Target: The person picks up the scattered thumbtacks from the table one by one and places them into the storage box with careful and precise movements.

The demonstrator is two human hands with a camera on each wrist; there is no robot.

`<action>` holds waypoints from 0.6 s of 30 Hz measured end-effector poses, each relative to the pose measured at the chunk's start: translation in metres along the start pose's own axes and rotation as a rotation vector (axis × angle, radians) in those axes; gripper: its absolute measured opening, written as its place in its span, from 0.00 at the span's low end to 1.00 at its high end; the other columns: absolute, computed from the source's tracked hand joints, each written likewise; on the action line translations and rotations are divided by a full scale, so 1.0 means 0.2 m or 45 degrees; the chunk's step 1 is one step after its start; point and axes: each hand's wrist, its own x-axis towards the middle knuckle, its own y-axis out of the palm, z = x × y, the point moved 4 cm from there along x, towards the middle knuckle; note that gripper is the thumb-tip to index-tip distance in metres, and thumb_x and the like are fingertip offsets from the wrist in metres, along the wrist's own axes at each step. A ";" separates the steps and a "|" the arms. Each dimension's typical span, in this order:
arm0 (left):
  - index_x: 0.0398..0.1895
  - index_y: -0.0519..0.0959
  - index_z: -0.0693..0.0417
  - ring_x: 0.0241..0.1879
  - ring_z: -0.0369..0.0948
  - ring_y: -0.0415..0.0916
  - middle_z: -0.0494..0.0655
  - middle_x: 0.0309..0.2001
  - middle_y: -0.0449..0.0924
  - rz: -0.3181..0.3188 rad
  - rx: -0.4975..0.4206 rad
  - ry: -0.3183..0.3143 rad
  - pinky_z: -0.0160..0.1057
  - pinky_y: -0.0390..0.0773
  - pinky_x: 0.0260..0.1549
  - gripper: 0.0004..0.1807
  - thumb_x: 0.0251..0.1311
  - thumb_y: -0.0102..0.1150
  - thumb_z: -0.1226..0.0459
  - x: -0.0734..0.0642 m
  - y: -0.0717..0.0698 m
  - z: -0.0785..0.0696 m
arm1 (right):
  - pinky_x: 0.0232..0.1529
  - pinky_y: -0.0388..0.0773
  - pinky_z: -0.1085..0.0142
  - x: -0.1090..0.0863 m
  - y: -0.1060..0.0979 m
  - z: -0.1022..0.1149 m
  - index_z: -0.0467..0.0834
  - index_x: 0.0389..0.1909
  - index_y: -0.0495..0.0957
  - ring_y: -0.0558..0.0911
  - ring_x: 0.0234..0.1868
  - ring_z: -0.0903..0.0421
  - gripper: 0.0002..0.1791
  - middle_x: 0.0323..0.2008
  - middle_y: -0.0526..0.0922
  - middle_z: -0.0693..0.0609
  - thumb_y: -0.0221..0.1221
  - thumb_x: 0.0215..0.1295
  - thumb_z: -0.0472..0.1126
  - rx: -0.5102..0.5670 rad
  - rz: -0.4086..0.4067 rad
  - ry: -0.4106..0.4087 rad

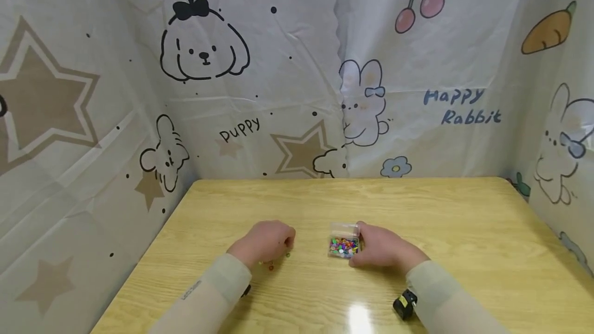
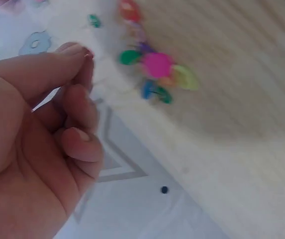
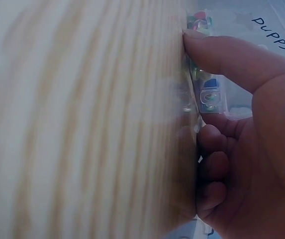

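Observation:
Near the middle of the table my left hand (image 1: 268, 241) is curled, with thumb and index fingertip pinched together. A sliver of red shows between those fingertips in the left wrist view, seemingly a thumbtack (image 2: 89, 53), mostly hidden. Several loose thumbtacks, among them a pink one (image 2: 157, 65) and a green one (image 2: 94, 21), lie on the table beside that hand. My right hand (image 1: 382, 245) holds the right side of a small clear plastic box (image 1: 330, 254), thumb at the near side. Its hinged lid (image 1: 343, 229) stands open at the back. Many-coloured thumbtacks (image 1: 343, 246) fill it.
The wooden table (image 1: 441, 210) reaches back to a printed cloth wall (image 1: 287, 81). Similar cloth hangs along the left and right sides. A black device (image 1: 405, 305) is strapped under the right wrist.

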 end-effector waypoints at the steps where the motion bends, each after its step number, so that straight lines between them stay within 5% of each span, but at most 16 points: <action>1: 0.30 0.80 0.44 0.27 0.33 0.70 0.34 0.30 0.77 -0.019 0.006 0.014 0.37 0.75 0.31 0.09 0.68 0.62 0.67 0.00 -0.01 -0.02 | 0.46 0.75 0.53 0.00 0.00 0.00 0.49 0.51 0.71 0.76 0.37 0.56 0.34 0.38 0.78 0.56 0.76 0.47 0.54 -0.005 0.003 -0.001; 6: 0.35 0.83 0.45 0.32 0.32 0.74 0.36 0.33 0.79 -0.182 0.086 0.178 0.34 0.78 0.34 0.06 0.69 0.62 0.66 0.09 -0.07 -0.21 | 0.46 0.75 0.53 0.00 -0.02 -0.01 0.49 0.50 0.71 0.76 0.37 0.55 0.34 0.38 0.78 0.55 0.77 0.46 0.54 -0.014 -0.007 0.003; 10: 0.34 0.84 0.43 0.29 0.30 0.73 0.33 0.31 0.78 -0.237 0.133 0.277 0.29 0.75 0.31 0.05 0.68 0.64 0.64 0.16 -0.05 -0.35 | 0.47 0.74 0.53 0.00 -0.01 -0.01 0.49 0.51 0.71 0.76 0.38 0.55 0.34 0.39 0.78 0.56 0.77 0.46 0.53 0.005 0.002 0.004; 18: 0.26 0.79 0.41 0.21 0.32 0.64 0.33 0.24 0.69 -0.168 0.263 0.186 0.32 0.67 0.20 0.10 0.66 0.63 0.64 0.24 0.03 -0.46 | 0.47 0.74 0.53 0.01 0.00 0.00 0.48 0.48 0.73 0.75 0.39 0.55 0.32 0.38 0.78 0.55 0.78 0.45 0.51 0.002 -0.012 -0.037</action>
